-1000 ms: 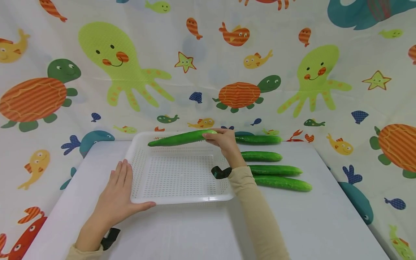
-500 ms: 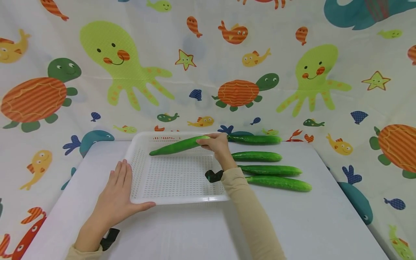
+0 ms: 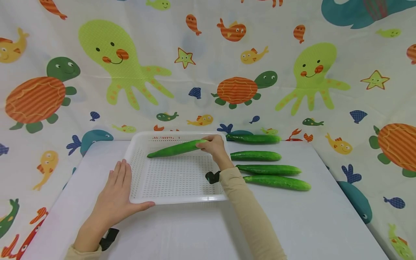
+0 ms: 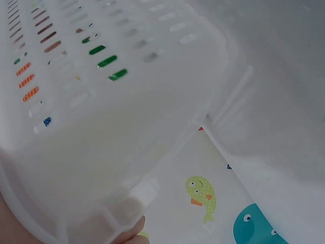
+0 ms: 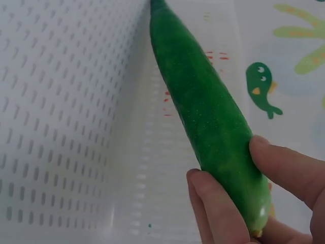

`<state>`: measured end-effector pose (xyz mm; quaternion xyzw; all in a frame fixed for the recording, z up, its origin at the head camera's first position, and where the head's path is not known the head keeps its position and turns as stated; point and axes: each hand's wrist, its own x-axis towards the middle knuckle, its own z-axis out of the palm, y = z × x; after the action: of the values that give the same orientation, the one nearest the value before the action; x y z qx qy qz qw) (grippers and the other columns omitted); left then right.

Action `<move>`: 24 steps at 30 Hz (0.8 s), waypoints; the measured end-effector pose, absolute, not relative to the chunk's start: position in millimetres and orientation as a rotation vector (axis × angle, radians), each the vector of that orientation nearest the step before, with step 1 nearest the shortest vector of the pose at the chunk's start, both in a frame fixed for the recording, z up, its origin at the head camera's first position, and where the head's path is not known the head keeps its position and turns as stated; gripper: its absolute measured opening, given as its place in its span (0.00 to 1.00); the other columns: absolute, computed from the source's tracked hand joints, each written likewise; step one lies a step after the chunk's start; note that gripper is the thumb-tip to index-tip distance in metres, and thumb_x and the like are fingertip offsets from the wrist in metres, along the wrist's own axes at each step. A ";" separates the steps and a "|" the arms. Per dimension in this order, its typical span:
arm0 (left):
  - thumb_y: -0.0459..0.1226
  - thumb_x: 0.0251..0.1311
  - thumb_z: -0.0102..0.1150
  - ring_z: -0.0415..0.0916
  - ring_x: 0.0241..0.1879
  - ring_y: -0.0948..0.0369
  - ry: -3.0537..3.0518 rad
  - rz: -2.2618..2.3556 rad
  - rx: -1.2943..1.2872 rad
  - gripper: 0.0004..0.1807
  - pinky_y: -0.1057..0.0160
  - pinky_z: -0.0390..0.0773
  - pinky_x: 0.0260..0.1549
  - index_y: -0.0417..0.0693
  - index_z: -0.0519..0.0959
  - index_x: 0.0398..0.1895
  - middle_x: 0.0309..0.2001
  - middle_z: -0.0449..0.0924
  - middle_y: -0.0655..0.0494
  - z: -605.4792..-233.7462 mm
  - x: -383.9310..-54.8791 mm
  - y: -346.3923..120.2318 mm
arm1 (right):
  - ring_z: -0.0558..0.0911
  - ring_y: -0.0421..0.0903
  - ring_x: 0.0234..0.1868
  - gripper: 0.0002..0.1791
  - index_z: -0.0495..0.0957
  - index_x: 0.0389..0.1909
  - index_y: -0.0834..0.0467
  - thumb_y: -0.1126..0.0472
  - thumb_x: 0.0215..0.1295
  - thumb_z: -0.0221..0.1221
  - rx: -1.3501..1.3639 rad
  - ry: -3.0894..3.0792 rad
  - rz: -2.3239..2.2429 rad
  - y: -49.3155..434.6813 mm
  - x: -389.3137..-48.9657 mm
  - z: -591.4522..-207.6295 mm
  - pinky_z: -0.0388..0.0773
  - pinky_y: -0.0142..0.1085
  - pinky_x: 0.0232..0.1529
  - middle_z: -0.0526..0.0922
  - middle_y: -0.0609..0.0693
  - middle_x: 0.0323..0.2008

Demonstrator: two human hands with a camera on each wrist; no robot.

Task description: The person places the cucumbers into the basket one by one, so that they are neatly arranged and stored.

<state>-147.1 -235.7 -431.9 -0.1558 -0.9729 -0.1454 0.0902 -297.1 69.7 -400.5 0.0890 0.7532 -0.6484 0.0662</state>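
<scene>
The left hand (image 3: 112, 200) keeps its fingers (image 3: 119, 175) straight and together, pointing forward, with the left thumb (image 3: 141, 207) spread to their right and the left wrist (image 3: 89, 232) behind them. The right hand (image 3: 215, 148) pinches, right thumb (image 5: 287, 165) facing bent fingers; behind these, the right wrist (image 3: 227, 164) leads into a sleeved forearm (image 3: 251, 213).
</scene>
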 end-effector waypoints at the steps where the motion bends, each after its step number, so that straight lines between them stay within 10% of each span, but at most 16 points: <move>1: 0.74 0.38 0.65 0.29 0.77 0.40 -2.892 -0.434 -0.464 0.79 0.49 0.27 0.73 0.25 0.38 0.75 0.77 0.34 0.30 -431.9 -146.9 -235.6 | 0.84 0.57 0.48 0.19 0.79 0.52 0.71 0.71 0.59 0.67 0.267 2.298 -1.920 69.9 -297.0 -400.7 0.82 0.41 0.50 0.80 0.64 0.49; 9: 0.74 0.39 0.65 0.28 0.77 0.41 -2.896 -0.435 -0.467 0.79 0.51 0.25 0.72 0.25 0.38 0.75 0.77 0.32 0.30 -432.8 -146.5 -235.0 | 0.81 0.54 0.45 0.20 0.75 0.55 0.75 0.70 0.63 0.61 0.251 2.484 -1.609 71.7 -298.2 -404.6 0.81 0.41 0.47 0.79 0.64 0.50; 12: 0.73 0.39 0.66 0.28 0.77 0.40 -2.891 -0.433 -0.472 0.79 0.52 0.25 0.72 0.25 0.38 0.75 0.77 0.33 0.30 -432.7 -147.0 -236.2 | 0.71 0.46 0.28 0.03 0.77 0.34 0.70 0.73 0.61 0.57 0.265 2.531 -1.505 71.6 -301.8 -408.9 0.73 0.34 0.30 0.74 0.55 0.31; 16: 0.73 0.39 0.66 0.28 0.77 0.41 -2.883 -0.434 -0.479 0.78 0.52 0.25 0.72 0.25 0.38 0.75 0.77 0.33 0.30 -432.9 -147.6 -237.6 | 0.51 0.41 0.17 0.18 0.58 0.15 0.57 0.77 0.55 0.50 0.290 2.543 -1.428 71.6 -306.8 -414.0 0.54 0.32 0.17 0.53 0.47 0.17; 24: 0.72 0.40 0.66 0.27 0.77 0.41 -2.891 -0.457 -0.487 0.78 0.52 0.24 0.72 0.25 0.38 0.75 0.77 0.33 0.30 -432.7 -147.8 -237.7 | 0.62 0.44 0.22 0.07 0.68 0.29 0.61 0.76 0.58 0.48 0.253 2.525 -1.447 75.2 -301.9 -415.6 0.63 0.32 0.22 0.66 0.51 0.25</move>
<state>-147.8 -237.7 -432.7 -0.1634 -0.9706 -0.1534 0.0872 -301.9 75.2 -415.6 0.0862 0.8591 -0.4923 0.1101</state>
